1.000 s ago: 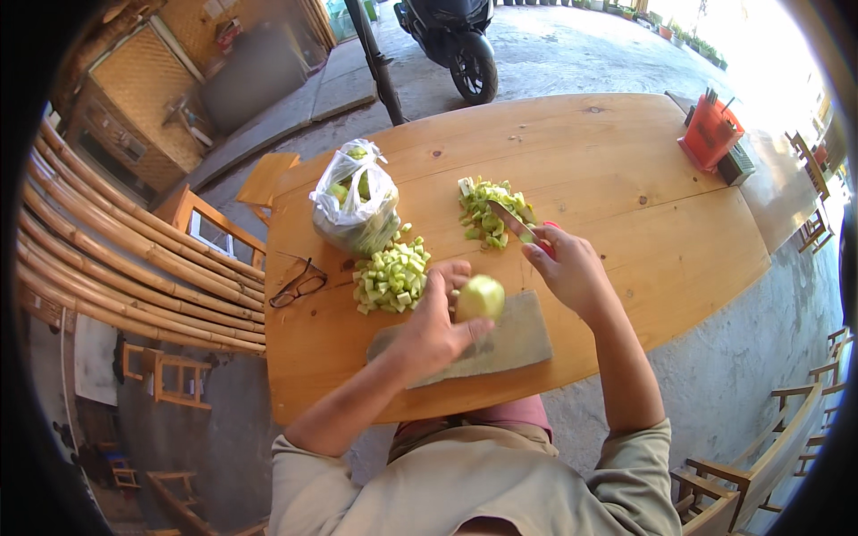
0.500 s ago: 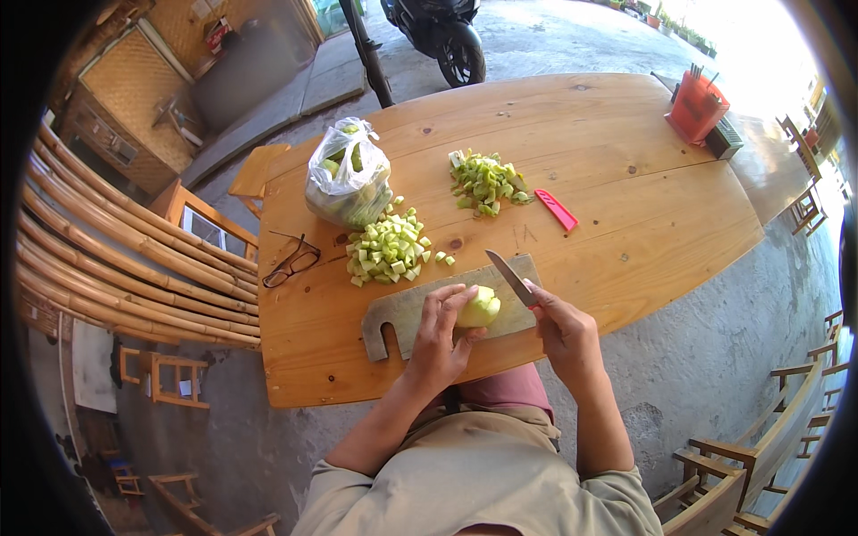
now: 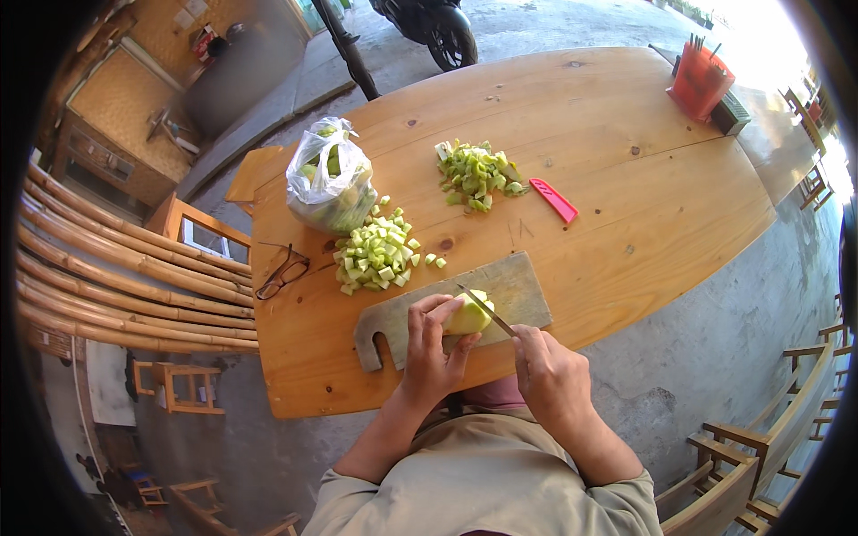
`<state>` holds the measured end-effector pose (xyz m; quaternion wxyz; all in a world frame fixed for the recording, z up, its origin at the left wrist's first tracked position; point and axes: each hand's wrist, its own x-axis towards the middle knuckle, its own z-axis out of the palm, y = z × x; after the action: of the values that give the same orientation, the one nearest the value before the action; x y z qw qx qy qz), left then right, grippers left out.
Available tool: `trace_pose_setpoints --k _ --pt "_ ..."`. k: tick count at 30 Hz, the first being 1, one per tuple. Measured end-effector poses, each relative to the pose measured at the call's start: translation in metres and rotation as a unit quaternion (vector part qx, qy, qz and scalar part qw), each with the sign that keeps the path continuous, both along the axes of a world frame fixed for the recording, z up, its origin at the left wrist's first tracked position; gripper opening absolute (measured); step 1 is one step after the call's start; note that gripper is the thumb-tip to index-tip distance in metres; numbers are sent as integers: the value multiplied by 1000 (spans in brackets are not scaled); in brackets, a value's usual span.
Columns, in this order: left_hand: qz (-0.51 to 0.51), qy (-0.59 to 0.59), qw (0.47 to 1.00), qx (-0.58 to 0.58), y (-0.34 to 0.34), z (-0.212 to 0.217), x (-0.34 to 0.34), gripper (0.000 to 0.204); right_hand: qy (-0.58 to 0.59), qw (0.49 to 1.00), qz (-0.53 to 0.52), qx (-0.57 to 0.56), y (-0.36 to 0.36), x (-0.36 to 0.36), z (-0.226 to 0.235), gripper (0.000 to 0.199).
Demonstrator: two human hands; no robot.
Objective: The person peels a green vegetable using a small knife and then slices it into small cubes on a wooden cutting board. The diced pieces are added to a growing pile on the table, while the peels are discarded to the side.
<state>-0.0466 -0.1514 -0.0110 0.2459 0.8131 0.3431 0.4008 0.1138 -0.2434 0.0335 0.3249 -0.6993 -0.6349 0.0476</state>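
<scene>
While one pale-green fruit (image 3: 463,317) is held over one cutting board (image 3: 520,286) by the half-curled left hand (image 3: 429,347), one knife (image 3: 488,311), clasped in the closed right hand (image 3: 550,364), is no longer held clear but is brought across the fruit, so cutting appears to be begun. Farther out are counted one pile of cubes (image 3: 374,255), one pile of peelings (image 3: 478,177), one pink sheath (image 3: 554,201) and one bag (image 3: 326,188).
</scene>
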Motion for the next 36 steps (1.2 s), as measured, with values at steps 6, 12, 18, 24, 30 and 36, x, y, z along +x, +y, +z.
trace_pose_setpoints --k 6,12,18,24,30,36 --pt "6 2 1000 -8 1 0 0 48 -13 999 3 -38 4 4 3 12" --pt "5 3 1000 -11 3 4 1 47 -36 994 41 -97 6 9 8 18" --pt "9 23 1000 -8 4 5 1 49 -80 986 65 -130 12 8 14 16" --pt "10 33 999 -8 6 6 2 48 -84 985 73 -135 20 6 12 13" --pt "10 32 999 -32 5 5 2 50 -13 978 81 -194 27 2 4 13" --pt "18 44 999 -23 4 6 3 53 -33 984 91 -150 34 2 -5 13"
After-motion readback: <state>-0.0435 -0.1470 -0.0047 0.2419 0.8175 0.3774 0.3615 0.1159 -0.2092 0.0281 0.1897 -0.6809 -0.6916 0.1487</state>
